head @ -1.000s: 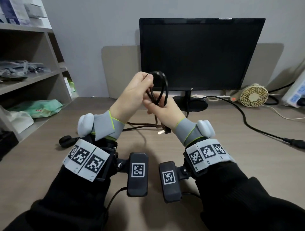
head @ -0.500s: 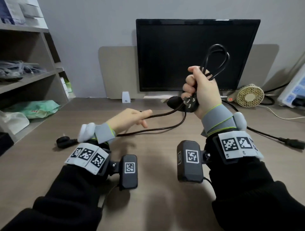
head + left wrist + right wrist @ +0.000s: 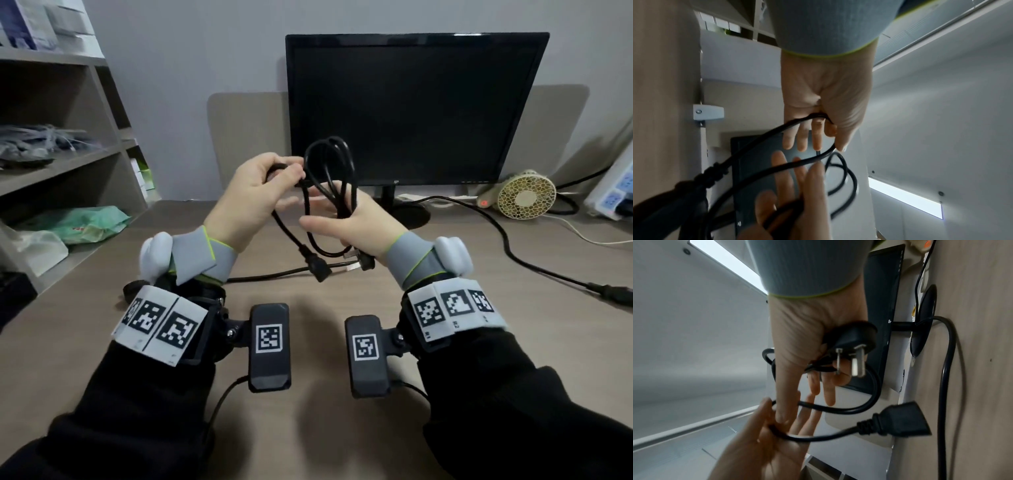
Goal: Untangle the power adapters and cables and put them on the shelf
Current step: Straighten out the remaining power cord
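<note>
Overhead, both hands are raised above the counter (image 3: pixel 308 428), in front of the dark monitor (image 3: pixel 411 109), working one black power cable (image 3: pixel 337 185).

Left hand (image 3: pixel 255 195): grip closed around a strand of the cable. Left wrist view shows the strand running under the thumb and across the palm, the other fingers only loosely curled.

Right hand (image 3: pixel 346 222): grip closed on the gathered loops, thumb side over the bundle, outer fingers partly extended toward the left hand. Right wrist view shows the three-pin plug (image 3: pixel 851 344) lying against the palm, prongs pointing toward the fingertips.

Cable: loops stand up above the two hands against the monitor screen. Two strands hang down between the wrists. The socket-end connector (image 3: pixel 317 269) dangles at the bottom of one strand, close to the counter; whether it touches I cannot tell.

Surface: wood-grain counter. A second black cable (image 3: pixel 507 246) runs from near the monitor stand toward the right edge, ending in a connector. Another dark lead (image 3: pixel 274 274) lies flat on the counter beneath the hands.

Room: grey wall behind. Shelf unit (image 3: pixel 85 154) at left, holding bagged items and a green packet (image 3: pixel 92 222). Small cream fan (image 3: pixel 525 193) at far right beside a white power strip (image 3: pixel 613 195).
</note>
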Demonstrator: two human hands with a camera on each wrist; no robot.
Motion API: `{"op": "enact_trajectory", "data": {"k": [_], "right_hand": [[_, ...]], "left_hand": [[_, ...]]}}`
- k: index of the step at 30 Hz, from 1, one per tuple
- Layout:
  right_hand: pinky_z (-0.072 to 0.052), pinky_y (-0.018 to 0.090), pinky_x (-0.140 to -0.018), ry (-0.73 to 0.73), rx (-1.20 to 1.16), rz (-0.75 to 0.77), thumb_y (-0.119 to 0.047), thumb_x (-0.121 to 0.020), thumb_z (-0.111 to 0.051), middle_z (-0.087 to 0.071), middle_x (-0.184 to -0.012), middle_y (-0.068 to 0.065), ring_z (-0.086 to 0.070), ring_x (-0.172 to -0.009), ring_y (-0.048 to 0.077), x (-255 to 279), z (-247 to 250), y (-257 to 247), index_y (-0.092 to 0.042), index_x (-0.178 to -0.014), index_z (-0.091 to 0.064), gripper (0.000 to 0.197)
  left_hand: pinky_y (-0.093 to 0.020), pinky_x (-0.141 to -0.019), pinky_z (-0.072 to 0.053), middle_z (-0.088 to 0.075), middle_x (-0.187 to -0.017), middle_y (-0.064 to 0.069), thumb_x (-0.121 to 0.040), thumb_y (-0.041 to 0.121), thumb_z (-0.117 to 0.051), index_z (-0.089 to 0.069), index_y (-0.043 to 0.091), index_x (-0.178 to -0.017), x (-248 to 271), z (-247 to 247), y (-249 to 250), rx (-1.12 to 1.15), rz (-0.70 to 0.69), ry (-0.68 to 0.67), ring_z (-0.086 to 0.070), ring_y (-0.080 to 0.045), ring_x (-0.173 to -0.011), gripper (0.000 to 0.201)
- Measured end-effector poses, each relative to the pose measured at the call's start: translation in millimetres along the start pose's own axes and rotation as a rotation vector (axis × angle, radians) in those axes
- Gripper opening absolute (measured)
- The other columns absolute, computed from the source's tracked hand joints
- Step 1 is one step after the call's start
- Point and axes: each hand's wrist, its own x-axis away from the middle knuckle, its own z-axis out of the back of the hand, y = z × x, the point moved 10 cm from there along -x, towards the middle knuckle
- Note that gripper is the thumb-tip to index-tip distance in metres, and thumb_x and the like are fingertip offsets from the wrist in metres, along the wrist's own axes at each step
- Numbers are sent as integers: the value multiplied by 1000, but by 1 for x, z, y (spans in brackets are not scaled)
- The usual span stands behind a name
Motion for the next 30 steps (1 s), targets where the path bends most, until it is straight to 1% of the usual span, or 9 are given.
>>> {"op": "enact_trajectory", "data": {"k": [3,6,8,10,14,18,24,27,30], "right_hand": [[-50,23,-91,-70,15,42,-16,-78,-76,-66,-99,-9,-62,-96,3,0,-14,0,-33,-100,-59,32],[-51,24,-82,-91,61,42,-16,-79,-76,-65,-88,-9,-60,-84,3,0,-26,6,-26,-103,-60,30],[-45,12,-62,-105,80,6,-18,-83,-71,-66,-76,-6,-60,-67,-1,0,-32,8,-13,-109,-58,29],[-41,16,-55,-94,122,-3,-22,-89,-65,-64,-66,-3,-55,-55,1,0,-33,7,-5,-108,-56,28],[-49,41,-66,-76,162,41,-22,-94,-54,-60,-58,-6,-58,-63,25,0,-28,-6,-8,-91,-59,15],[-51,50,-66,-36,6,-4,-21,-97,-49,-58,-47,-2,-63,-67,41,3,-21,-14,-18,-88,-50,9],[-44,19,-46,-152,58,119,-18,-99,-47,-50,-49,-3,-51,-39,6,9,-79,-68,-21,-73,-44,26],[-44,19,-47,-248,50,212,-16,-99,-45,-48,-51,-2,-48,-38,4,12,-122,-112,-18,-77,-47,22],[-45,22,-49,-397,43,311,-14,-98,-46,-49,-49,-6,-49,-39,6,27,-184,-168,-10,-85,-51,14]], "left_hand": [[-25,-79,-51,-60,-97,-3,-99,13,-45,-53,11,-86,0,-20,3,4,8,-57,-60,-11,-83,15],[-22,-71,-47,-55,-82,5,-95,21,-47,-53,10,-89,2,-31,2,-21,12,-100,-56,-9,-73,14],[-24,-77,-45,-55,-93,7,-96,25,-45,-55,13,-96,2,-31,0,-14,14,-101,-56,-11,-88,16],[-31,-88,-44,-56,-103,4,-88,32,-45,-57,16,-99,1,-30,3,-48,0,-93,-52,-15,-100,23],[-41,-98,-44,-53,-111,-10,-87,30,-50,-50,16,-102,4,-23,8,46,11,-57,-53,-19,-104,21],[-38,-97,-47,-55,-120,-4,-96,28,-50,-43,21,-117,13,-9,4,40,53,-59,-57,-15,-112,23],[-33,-83,-54,-63,-111,-5,-69,39,-70,-32,28,-111,43,37,42,-131,-29,23,-65,-13,-93,57],[-36,-85,-54,-65,-101,-2,-65,42,-72,-29,28,-115,69,84,81,-211,-70,127,-66,-14,-88,67],[-22,-80,-54,-59,-93,6,-76,30,-72,-41,19,-121,111,144,133,-383,-152,226,-61,-2,-83,56]]}}
